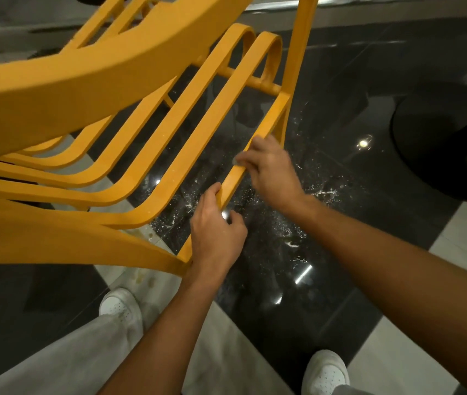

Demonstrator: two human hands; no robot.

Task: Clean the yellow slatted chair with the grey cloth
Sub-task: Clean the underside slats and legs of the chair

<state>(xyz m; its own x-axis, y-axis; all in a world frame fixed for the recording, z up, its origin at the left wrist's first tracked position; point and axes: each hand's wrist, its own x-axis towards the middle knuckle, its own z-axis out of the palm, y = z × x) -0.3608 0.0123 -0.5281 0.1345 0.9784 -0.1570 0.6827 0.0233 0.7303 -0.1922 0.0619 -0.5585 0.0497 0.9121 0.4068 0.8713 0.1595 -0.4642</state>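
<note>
Yellow slatted chair (84, 81): one. Bare hands: two, a left hand (215, 235) and a right hand (272, 169). Grey cloth (236, 160): one, only a sliver showing at the right hand's fingers. White perforated shoes: two, a left shoe (120, 306) and a right shoe (326, 372). Black round pedestal base (440, 155): one.

Across upper left and centre: chair (112, 67), tipped above the floor (340, 280), slats running side by side. On its rightmost rail (268, 124): left hand (215, 232) at the near end, right hand (272, 172) just beyond, farther up. Under the right hand, against the rail: cloth (236, 160). On the floor below the rail: scattered debris (283, 229). Nearest the viewer: left shoe (121, 306) and right shoe (326, 372), well apart. Far right, on the floor: round base (440, 155).
</note>
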